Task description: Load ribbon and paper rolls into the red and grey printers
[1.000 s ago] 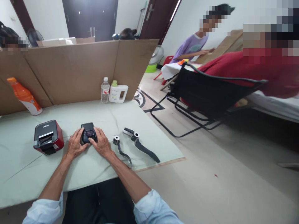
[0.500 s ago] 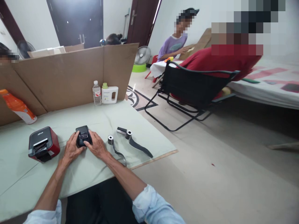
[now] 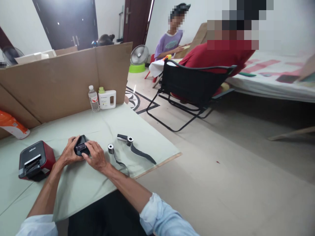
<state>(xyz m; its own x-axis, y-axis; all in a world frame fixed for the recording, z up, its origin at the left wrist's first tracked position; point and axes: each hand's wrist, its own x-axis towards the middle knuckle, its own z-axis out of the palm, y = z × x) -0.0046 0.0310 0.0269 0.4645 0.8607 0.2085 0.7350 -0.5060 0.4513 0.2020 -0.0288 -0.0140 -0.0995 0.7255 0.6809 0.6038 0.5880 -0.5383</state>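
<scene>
Left grip wraps small black device over the counter, right of boxy red-and-black machine. Right grip half-curled, fingertips at device's right side; whether pinching, cannot tell.

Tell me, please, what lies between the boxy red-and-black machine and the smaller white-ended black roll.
The head view shows a small black device there, with the left hand and right hand on it.
</scene>
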